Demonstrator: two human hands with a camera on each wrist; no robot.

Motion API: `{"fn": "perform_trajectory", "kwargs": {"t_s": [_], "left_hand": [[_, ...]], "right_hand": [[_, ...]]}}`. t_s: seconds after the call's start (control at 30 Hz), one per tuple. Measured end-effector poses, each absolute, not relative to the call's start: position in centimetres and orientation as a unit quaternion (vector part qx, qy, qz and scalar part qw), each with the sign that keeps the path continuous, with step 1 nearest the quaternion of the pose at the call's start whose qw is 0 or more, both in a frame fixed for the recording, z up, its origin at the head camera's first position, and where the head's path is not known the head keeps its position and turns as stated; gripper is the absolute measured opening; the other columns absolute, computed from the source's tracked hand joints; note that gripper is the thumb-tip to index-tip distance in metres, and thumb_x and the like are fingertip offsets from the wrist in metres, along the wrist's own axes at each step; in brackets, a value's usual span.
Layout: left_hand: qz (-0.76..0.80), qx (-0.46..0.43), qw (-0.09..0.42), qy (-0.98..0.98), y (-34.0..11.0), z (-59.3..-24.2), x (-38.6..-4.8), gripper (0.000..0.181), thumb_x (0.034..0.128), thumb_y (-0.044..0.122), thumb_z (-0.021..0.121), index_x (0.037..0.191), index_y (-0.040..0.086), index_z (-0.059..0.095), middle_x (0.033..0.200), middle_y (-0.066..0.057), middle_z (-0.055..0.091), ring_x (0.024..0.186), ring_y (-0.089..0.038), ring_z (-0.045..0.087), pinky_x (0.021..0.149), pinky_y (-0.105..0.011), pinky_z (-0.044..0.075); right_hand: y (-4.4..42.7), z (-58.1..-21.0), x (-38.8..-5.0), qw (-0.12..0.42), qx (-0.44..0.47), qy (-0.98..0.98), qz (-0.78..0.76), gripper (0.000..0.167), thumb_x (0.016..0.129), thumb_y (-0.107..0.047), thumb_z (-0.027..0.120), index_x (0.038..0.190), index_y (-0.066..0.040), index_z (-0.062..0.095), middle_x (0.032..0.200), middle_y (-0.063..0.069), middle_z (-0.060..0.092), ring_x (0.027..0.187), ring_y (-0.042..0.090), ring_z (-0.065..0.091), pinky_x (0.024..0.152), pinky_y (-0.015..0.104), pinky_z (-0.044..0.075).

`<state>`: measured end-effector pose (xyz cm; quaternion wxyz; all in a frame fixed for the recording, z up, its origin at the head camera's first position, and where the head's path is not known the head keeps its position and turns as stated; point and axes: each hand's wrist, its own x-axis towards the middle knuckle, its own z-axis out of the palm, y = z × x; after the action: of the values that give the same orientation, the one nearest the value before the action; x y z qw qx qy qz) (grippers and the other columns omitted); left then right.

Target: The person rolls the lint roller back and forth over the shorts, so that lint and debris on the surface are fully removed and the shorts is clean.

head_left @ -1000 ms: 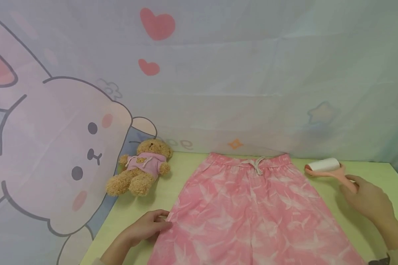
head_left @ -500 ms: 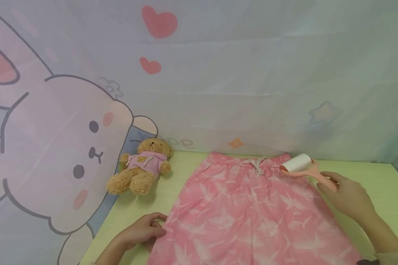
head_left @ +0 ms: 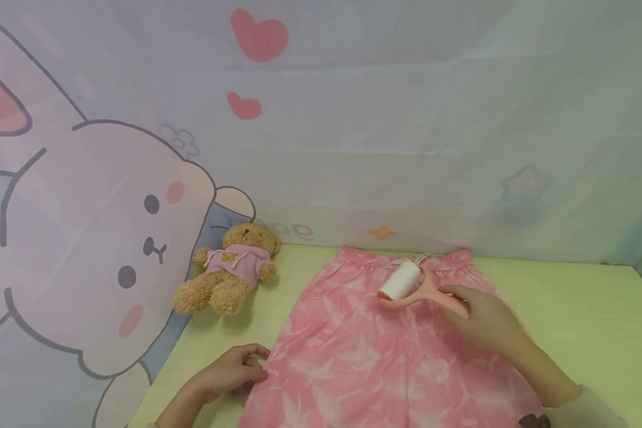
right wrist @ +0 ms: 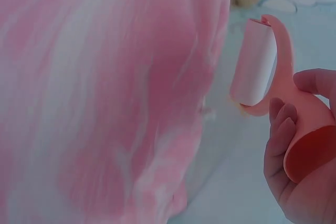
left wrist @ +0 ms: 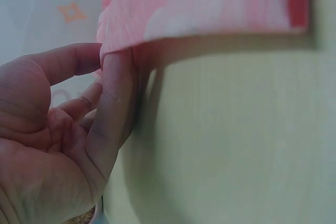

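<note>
Pink shorts with white leaf-like marks and a drawstring lie spread out, waistband at the back. In the head view, my right hand grips the handle of a lint roller with a white roll and peach frame, over the upper middle of the shorts. The right wrist view shows a gap between the roll and the cloth. At the left side edge, my left hand pinches the fabric; in the left wrist view, thumb and finger meet at the cloth's edge.
A teddy bear in a pink hoodie sits at the back left of the pale green table. Behind it hangs a cloth backdrop printed with a rabbit and hearts.
My right hand has carried the lint roller leftward, from beside the shorts at the right to above their upper middle. My left hand has barely moved at the left edge.
</note>
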<state>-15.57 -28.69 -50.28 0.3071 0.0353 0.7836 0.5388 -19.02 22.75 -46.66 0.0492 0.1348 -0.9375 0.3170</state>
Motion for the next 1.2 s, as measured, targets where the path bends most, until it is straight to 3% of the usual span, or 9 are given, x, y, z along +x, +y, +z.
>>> {"fn": "perform_trajectory", "kwargs": {"t_s": [0.3, 0.4, 0.57, 0.8, 1.2], "left_hand": [[0.543, 0.039, 0.302, 0.783, -28.6, -50.2, -15.4, 0.041, 0.0930, 0.007, 0.069, 0.130, -0.004, 0.057, 0.083, -0.005, 0.069, 0.065, -0.013, 0.064, 0.057, -0.026, 0.051], [0.547, 0.038, 0.301, 0.781, -28.7, -50.3, -15.4, 0.040, 0.0924, 0.007, 0.069, 0.129, -0.004, 0.058, 0.081, -0.003, 0.067, 0.064, -0.012, 0.062, 0.056, -0.026, 0.050], [0.552, 0.041, 0.300, 0.777, -28.8, -50.6, -15.5, 0.039, 0.0922, 0.006, 0.069, 0.128, -0.004, 0.059, 0.079, -0.003, 0.066, 0.063, -0.012, 0.060, 0.056, -0.025, 0.049], [0.551, 0.048, 0.288, 0.782, -28.6, -50.4, -15.3, 0.036, 0.0911, 0.005, 0.070, 0.125, -0.003, 0.061, 0.079, -0.002, 0.065, 0.065, -0.012, 0.059, 0.057, -0.026, 0.048], [0.553, 0.055, 0.279, 0.784, -28.4, -50.3, -15.1, 0.033, 0.0897, 0.001, 0.067, 0.122, -0.002, 0.063, 0.078, -0.004, 0.064, 0.062, -0.013, 0.057, 0.054, -0.027, 0.048]], "right_hand": [[14.8, -47.2, -17.7, 0.033, 0.212, -0.924, 0.317, 0.031, 0.094, -0.032, 0.076, 0.124, -0.026, 0.073, 0.091, -0.018, 0.065, 0.069, 0.004, 0.050, 0.067, 0.032, 0.045], [12.5, -47.4, -17.0, 0.034, 0.242, -0.916, 0.318, 0.031, 0.093, -0.034, 0.076, 0.123, -0.027, 0.073, 0.106, -0.017, 0.070, 0.083, 0.003, 0.060, 0.077, 0.035, 0.051], [9.3, -48.0, -16.0, 0.022, 0.292, -0.900, 0.323, 0.030, 0.096, -0.042, 0.072, 0.122, -0.027, 0.074, 0.114, -0.018, 0.071, 0.103, 0.005, 0.066, 0.090, 0.040, 0.054], [6.4, -48.7, -14.9, 0.030, 0.351, -0.884, 0.307, 0.030, 0.101, -0.041, 0.066, 0.125, -0.024, 0.073, 0.117, -0.014, 0.071, 0.110, 0.009, 0.067, 0.093, 0.038, 0.053], [3.4, -47.6, -14.6, 0.023, 0.388, -0.878, 0.279, 0.027, 0.099, -0.038, 0.067, 0.123, -0.027, 0.073, 0.111, -0.017, 0.072, 0.101, 0.001, 0.067, 0.084, 0.031, 0.055]]}}
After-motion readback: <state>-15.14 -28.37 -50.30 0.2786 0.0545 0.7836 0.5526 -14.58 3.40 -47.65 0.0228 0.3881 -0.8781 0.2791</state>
